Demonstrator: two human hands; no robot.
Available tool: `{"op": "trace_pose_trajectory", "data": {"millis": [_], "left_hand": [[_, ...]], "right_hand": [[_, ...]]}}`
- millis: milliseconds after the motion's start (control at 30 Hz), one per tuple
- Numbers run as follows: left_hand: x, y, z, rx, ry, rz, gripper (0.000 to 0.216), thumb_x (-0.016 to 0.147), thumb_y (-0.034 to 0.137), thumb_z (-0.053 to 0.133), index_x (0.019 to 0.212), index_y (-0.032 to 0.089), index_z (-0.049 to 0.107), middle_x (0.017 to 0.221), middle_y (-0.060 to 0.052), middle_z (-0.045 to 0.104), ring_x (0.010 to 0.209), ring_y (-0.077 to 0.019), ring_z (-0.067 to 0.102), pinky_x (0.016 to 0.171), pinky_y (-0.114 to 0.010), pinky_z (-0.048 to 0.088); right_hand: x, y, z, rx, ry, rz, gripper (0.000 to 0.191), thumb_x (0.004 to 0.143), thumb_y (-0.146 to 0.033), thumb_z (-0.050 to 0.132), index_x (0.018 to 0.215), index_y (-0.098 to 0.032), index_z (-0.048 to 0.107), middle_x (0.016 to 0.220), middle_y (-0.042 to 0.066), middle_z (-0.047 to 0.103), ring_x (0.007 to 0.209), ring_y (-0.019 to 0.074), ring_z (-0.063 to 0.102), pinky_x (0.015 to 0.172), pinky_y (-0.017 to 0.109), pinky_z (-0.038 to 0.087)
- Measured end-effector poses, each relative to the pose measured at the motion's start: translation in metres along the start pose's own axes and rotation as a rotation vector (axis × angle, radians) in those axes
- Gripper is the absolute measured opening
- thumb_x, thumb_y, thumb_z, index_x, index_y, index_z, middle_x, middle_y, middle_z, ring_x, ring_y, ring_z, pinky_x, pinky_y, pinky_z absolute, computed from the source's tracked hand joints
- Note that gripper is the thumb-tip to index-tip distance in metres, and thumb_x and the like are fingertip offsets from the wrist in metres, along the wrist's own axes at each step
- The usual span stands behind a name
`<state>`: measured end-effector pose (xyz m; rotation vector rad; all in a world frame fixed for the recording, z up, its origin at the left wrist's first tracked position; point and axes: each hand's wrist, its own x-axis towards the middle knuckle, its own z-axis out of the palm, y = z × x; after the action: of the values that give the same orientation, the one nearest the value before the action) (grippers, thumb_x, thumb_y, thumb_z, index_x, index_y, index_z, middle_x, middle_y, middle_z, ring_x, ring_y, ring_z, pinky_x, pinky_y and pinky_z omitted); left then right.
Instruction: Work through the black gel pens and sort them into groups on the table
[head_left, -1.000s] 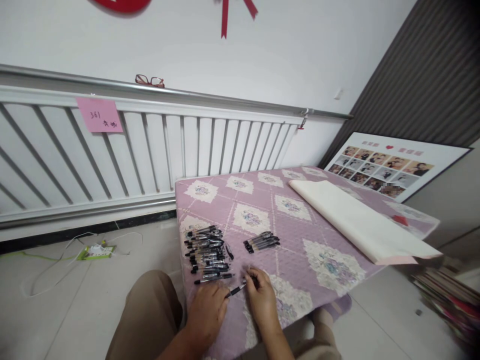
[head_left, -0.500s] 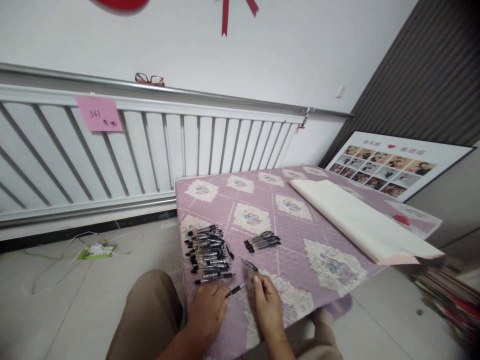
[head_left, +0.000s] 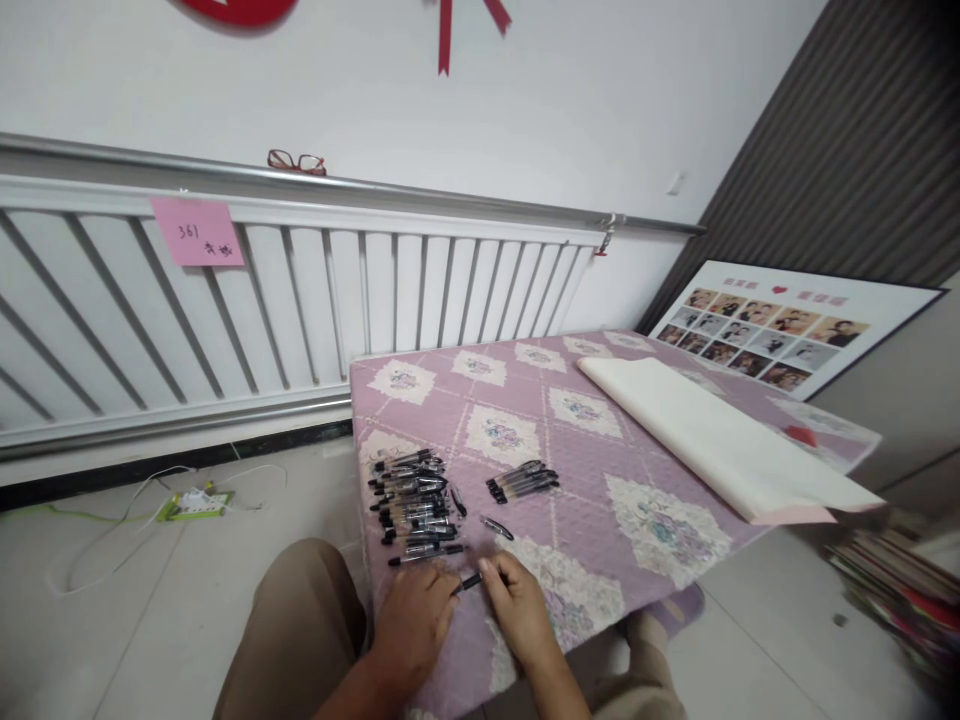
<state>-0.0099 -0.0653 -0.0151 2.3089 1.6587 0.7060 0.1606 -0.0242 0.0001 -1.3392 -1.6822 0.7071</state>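
Single view, from my own head.
The camera looks forward and down, close over the near edge of the low lilac-quilted table (head_left: 585,470), my left hand (head_left: 409,625) and right hand (head_left: 517,610) low in frame; past the far edge stands the white slatted radiator (head_left: 300,300).

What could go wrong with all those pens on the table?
1. The pen is held between the left hand and right hand, close to the table's near edge. If it slips, it may drop to the floor.
2. The pile lies by the table's left edge, so a nudge from the left hand might roll some off.
3. The small loose piece lies alone near the hands and could get knocked away.
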Motion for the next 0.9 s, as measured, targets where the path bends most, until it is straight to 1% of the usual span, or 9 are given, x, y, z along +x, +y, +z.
{"op": "trace_pose_trajectory", "data": {"millis": [200,333,500,567,633,667,733,800,900], "left_hand": [[0.003,0.003,-0.009,0.009,-0.084,-0.014,0.028,0.091,0.021,0.045,0.112,0.027,0.062,0.102,-0.003,0.066,0.096,-0.0221,0.058,0.087,-0.037,0.043],[0.005,0.005,-0.011,0.002,-0.131,-0.04,0.028,0.092,0.02,0.045,0.113,0.027,0.062,0.105,-0.003,0.066,0.099,-0.0229,0.058,0.088,-0.038,0.042],[0.005,0.006,-0.011,0.012,-0.135,-0.063,0.028,0.091,0.02,0.046,0.112,0.027,0.063,0.105,-0.003,0.065,0.099,-0.0224,0.058,0.089,-0.038,0.042],[0.005,0.007,-0.012,0.012,-0.135,-0.054,0.028,0.092,0.021,0.045,0.113,0.026,0.063,0.105,-0.003,0.065,0.098,-0.0219,0.058,0.088,-0.037,0.042],[0.004,0.007,-0.013,0.012,-0.122,-0.046,0.028,0.092,0.021,0.045,0.113,0.026,0.062,0.104,-0.003,0.066,0.097,-0.0215,0.058,0.088,-0.036,0.043],[0.004,0.007,-0.013,0.012,-0.111,-0.041,0.028,0.092,0.021,0.044,0.113,0.026,0.063,0.104,-0.003,0.066,0.097,-0.0214,0.058,0.088,-0.036,0.043],[0.004,0.007,-0.013,0.011,-0.095,-0.035,0.028,0.092,0.021,0.043,0.112,0.026,0.063,0.104,-0.003,0.065,0.098,-0.0216,0.058,0.088,-0.036,0.043],[0.004,0.006,-0.012,0.012,-0.095,-0.035,0.028,0.092,0.021,0.043,0.112,0.026,0.063,0.104,-0.003,0.065,0.098,-0.0218,0.058,0.087,-0.036,0.043],[0.004,0.006,-0.012,0.02,-0.116,-0.057,0.029,0.092,0.021,0.042,0.112,0.026,0.063,0.105,-0.003,0.065,0.097,-0.0215,0.058,0.087,-0.036,0.043]], "right_hand": [[0.002,-0.001,-0.006,0.064,-0.07,0.041,0.041,0.083,-0.05,0.053,0.055,-0.021,0.047,0.056,-0.004,0.045,0.057,0.0136,0.043,0.055,0.024,0.037],[0.003,-0.005,-0.011,0.1,-0.12,0.071,0.034,0.081,-0.045,0.055,0.058,-0.021,0.052,0.059,-0.003,0.05,0.06,0.0146,0.047,0.058,0.024,0.039],[0.005,-0.006,-0.02,0.197,-0.25,0.132,0.025,0.08,-0.044,0.057,0.073,-0.02,0.062,0.066,-0.002,0.058,0.065,0.0162,0.053,0.064,0.026,0.042],[0.006,-0.007,-0.022,0.254,-0.268,0.164,0.024,0.078,-0.043,0.059,0.084,-0.021,0.065,0.072,-0.001,0.061,0.07,0.0175,0.056,0.068,0.027,0.044],[0.006,-0.008,-0.022,0.304,-0.244,0.183,0.029,0.076,-0.044,0.061,0.093,-0.021,0.065,0.079,0.001,0.064,0.076,0.0193,0.058,0.072,0.029,0.045],[0.007,-0.009,-0.022,0.311,-0.226,0.185,0.03,0.076,-0.045,0.061,0.093,-0.021,0.064,0.079,0.002,0.064,0.076,0.0194,0.058,0.072,0.029,0.045],[0.007,-0.009,-0.019,0.271,-0.204,0.179,0.028,0.078,-0.048,0.058,0.081,-0.02,0.061,0.071,0.0,0.058,0.069,0.0175,0.054,0.066,0.027,0.043],[0.008,-0.008,-0.016,0.188,-0.205,0.17,0.033,0.08,-0.05,0.054,0.065,-0.021,0.051,0.061,-0.004,0.047,0.061,0.0142,0.045,0.06,0.025,0.037],[0.01,-0.004,-0.012,0.109,-0.231,0.163,0.041,0.08,-0.052,0.051,0.057,-0.022,0.037,0.057,-0.006,0.034,0.058,0.0118,0.036,0.056,0.024,0.031]]}}
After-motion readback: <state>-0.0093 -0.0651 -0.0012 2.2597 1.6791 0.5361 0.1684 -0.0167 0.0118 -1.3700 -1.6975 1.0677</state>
